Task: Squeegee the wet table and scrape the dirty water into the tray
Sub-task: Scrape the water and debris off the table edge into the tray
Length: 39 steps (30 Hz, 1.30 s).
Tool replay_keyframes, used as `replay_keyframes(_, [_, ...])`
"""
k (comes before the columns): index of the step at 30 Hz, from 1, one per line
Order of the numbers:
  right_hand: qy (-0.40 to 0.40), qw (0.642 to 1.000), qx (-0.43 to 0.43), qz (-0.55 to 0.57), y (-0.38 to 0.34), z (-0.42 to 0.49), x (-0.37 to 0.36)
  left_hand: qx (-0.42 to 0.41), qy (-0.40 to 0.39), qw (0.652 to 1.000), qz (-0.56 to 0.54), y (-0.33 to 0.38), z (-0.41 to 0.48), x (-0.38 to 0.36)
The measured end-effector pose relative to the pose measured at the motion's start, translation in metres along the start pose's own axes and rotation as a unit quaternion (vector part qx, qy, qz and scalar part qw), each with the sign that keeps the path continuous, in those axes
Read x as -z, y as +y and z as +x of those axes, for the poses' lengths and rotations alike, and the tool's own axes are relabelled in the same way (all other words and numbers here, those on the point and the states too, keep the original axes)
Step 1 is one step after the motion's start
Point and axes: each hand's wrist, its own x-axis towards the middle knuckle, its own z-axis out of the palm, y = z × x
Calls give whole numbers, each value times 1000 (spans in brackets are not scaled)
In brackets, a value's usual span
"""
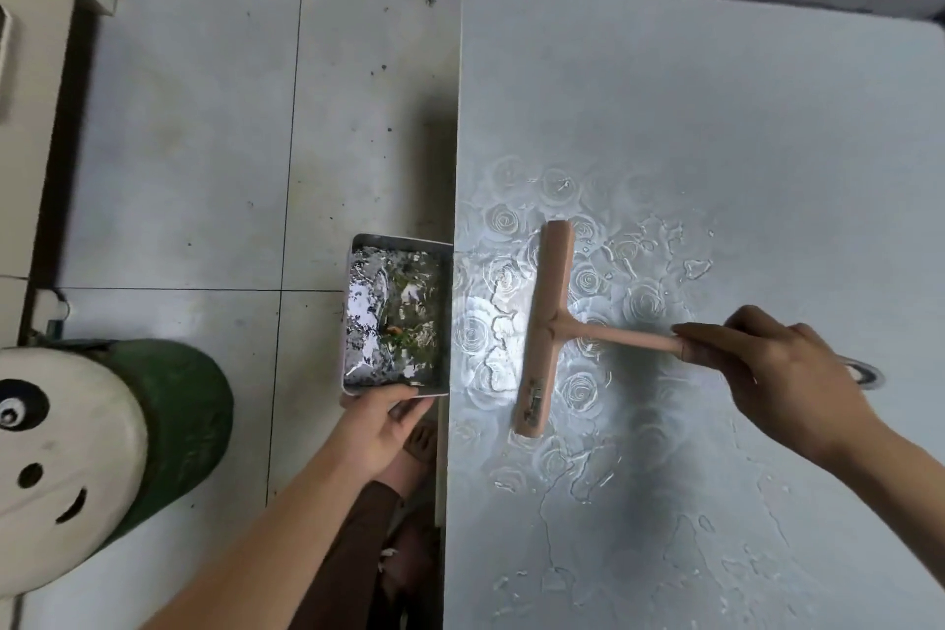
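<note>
Partly wet table (716, 118), tiled floor (204, 143).

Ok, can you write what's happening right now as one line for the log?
left hand: holds tray at table edge | right hand: grips squeegee handle | squeegee: on wet table, short of tray

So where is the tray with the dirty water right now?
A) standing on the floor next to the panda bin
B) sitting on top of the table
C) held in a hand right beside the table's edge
C: the left hand grips the near end of the tray and holds it beside the side edge of the table, above the floor.
</note>
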Motion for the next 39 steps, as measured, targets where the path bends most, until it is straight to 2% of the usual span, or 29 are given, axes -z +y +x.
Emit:
replay_keyframes(9, [-10,999,30,27,-53,34,-15,7,8,1000,0,0,4,2])
replay_keyframes(17, [8,999,8,-44,-18,20,14,13,5,1000,-11,1,0,-1])
replay_keyframes(24, [25,999,30,1,-62,41,-16,3,-3,1000,-21,-2,1,2])
replay_keyframes(29, [44,999,29,-3,-45,40,2,11,6,1000,-17,-1,3,2])
replay_keyframes(32, [29,999,16,-37,-27,33,14,10,12,1000,-25,-1,3,2])
replay_keyframes(36, [-5,999,29,-31,-44,32,-1,-2,13,1000,-25,-1,3,0])
replay_keyframes(39, [11,999,30,-14,-58,39,-12,-4,6,1000,-27,-1,3,2])
